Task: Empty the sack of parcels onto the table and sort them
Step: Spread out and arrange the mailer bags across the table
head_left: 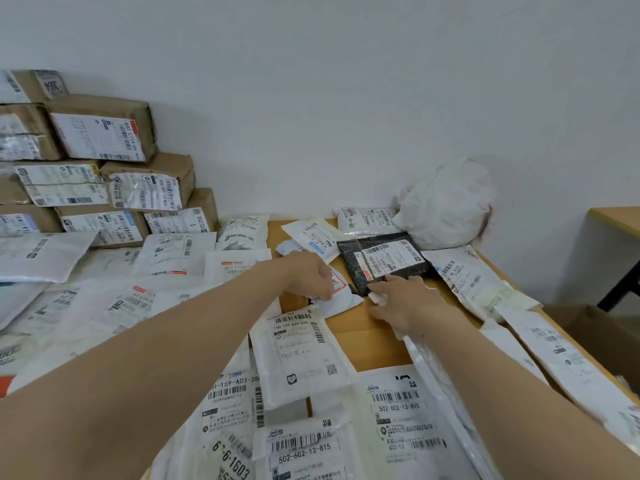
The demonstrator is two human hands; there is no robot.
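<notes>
Many white parcels with barcode labels cover the wooden table. The emptied white sack lies crumpled at the back right against the wall. Near the table's middle, my left hand curls its fingers onto a small white parcel with a red-edged label. Just to its right, my right hand lies with fingers stretched on the near edge of a black patterned parcel. A scrap of white shows under those fingers. Flat white mailers lie between my arms.
Brown cardboard boxes are stacked at the back left, with soft white mailers spread in front of them. Long white parcels line the table's right edge. Beyond it stand another table and a brown carton on the floor.
</notes>
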